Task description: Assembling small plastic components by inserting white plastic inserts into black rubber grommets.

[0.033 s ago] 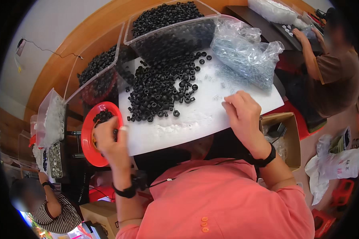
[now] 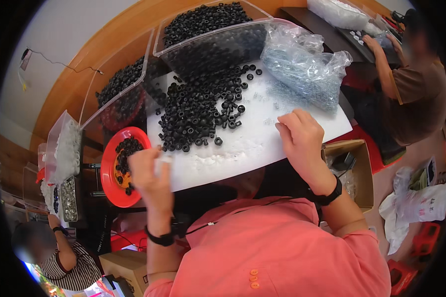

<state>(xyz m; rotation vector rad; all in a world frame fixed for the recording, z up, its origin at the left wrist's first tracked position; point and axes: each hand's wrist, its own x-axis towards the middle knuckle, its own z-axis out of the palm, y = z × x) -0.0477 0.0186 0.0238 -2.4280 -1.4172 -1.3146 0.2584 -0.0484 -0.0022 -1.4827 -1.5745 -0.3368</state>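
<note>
Black parts (image 2: 193, 116) lie heaped on the white tabletop (image 2: 186, 174), and from my remote seat I see more in the red bowl (image 2: 108, 173), its right side partly hidden by the left hand (image 2: 152, 171). Those fingers blur; I cannot tell whether they pinch anything. The right hand (image 2: 302, 141) curls near tiny metallic pieces (image 2: 269, 121), thumb and fingers bunched, their grip unclear to me.

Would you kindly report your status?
Left hand by round red plastic dish. Right hand over white board. Small round black pieces heaped ahead. Clear plastic bag beyond right hand.
</note>
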